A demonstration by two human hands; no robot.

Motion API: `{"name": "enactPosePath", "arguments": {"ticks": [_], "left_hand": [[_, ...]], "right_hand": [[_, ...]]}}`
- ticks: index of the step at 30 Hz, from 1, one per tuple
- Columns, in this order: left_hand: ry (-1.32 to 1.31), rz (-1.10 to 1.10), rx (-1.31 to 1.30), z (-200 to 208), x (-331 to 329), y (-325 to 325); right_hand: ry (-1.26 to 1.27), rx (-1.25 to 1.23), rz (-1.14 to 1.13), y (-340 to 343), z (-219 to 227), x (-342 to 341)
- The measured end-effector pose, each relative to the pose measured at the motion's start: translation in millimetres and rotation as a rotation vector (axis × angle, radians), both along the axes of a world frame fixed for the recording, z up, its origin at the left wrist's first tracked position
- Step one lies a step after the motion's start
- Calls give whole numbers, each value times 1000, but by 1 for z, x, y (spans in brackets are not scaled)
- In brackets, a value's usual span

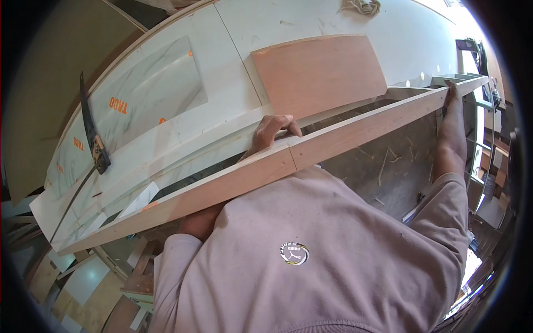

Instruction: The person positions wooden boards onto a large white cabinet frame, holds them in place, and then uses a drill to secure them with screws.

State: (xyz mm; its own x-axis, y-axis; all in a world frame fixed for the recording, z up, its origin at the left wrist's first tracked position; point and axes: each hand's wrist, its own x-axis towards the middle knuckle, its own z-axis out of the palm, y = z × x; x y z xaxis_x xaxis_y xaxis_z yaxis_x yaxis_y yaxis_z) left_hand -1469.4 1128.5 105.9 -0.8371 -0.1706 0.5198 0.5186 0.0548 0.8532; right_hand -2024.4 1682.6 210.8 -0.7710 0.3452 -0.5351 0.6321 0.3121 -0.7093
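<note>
A long, narrow wooden frame [239,187] runs slantwise in front of my chest, from the lower left up to the far right. Its near rail shows a joint line near the middle. My left arm passes beneath this rail, and my left hand [273,132] comes up on its far side with bent fingers hooked over the top edge. Stretched out toward the right end, my right hand [453,90] is closed around the same rail; its fingers are partly hidden. A flat reddish-brown wood panel [322,72] lies just beyond the frame on the white worktable [233,33].
A handsaw [94,141] with a dark handle lies at the left of the table. Near it is a marbled sheet [161,83] with orange print. A crumpled cloth [363,6] rests at the far edge. Wood offcuts [91,280] are at lower left; shavings litter the floor [383,161].
</note>
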Motion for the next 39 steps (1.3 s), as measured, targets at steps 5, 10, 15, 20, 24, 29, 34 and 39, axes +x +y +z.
{"name": "enactPosePath", "arguments": {"ticks": [5, 10, 15, 20, 24, 29, 34, 39], "left_hand": [[62, -63, -16, 8, -18, 1], [-4, -187, 83, 2, -14, -6], [-772, -308, 614, 41, -19, -6], [-763, -292, 612, 41, -19, -7], [-714, -266, 543, 41, -18, -7], [-487, -156, 414, 27, -13, 0], [-103, -3, 53, -19, -4, 10], [-567, -58, 434, -62, 23, 13]], "right_hand": [[-54, 131, -57, -28, -34, 5], [-95, 182, -42, -29, -14, -4], [-50, 194, -70, -27, -21, 16], [-2, 208, -87, -40, -18, 24], [45, 200, -120, -44, -21, 39], [122, 196, -137, -56, -18, 47], [232, 242, -169, -63, -11, 61], [316, 408, -273, -78, -19, 63]]}}
